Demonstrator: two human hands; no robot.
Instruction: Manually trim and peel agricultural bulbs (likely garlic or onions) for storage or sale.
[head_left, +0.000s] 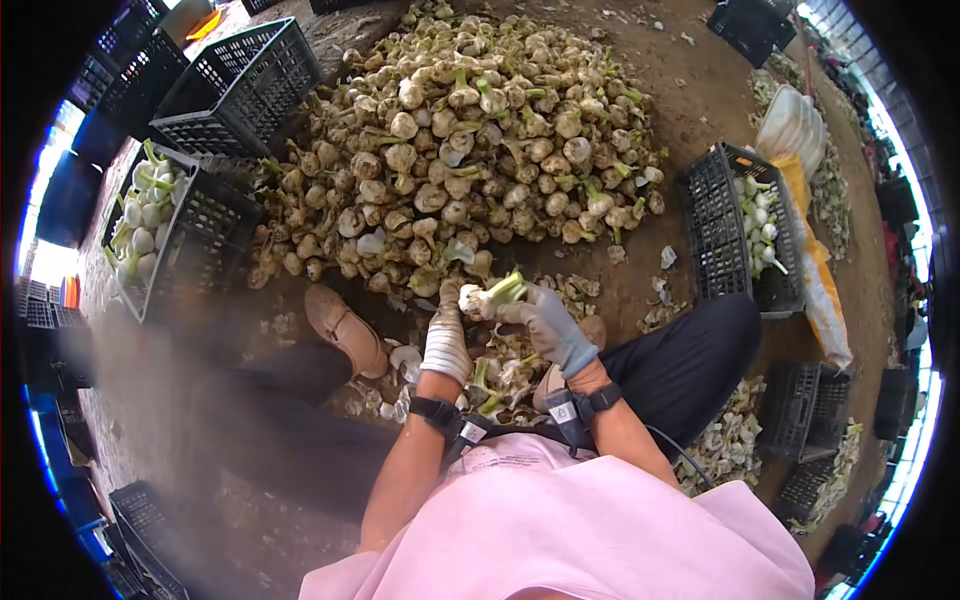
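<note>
A garlic bulb (472, 300) with a cut green stem is held between my hands, in front of a large heap of unpeeled garlic bulbs (480, 157). My gloved right hand (546, 319), in a grey glove, grips the stem end of this bulb. The left hand (448, 330), its glove wrapped in white tape, is at the bulb's root side with the thumb against it; its other fingers are mostly hidden, and whether it holds a tool cannot be seen. Papery skins and stem pieces (491, 382) lie on the ground below my hands.
At the left stands a black plastic crate (187, 202) with cleaned garlic; an open black crate (240, 90) is behind it. At the right another black crate (720, 217) holds cleaned bulbs, beside a white and yellow sack (814, 262). My shoes (341, 330) flank the skins.
</note>
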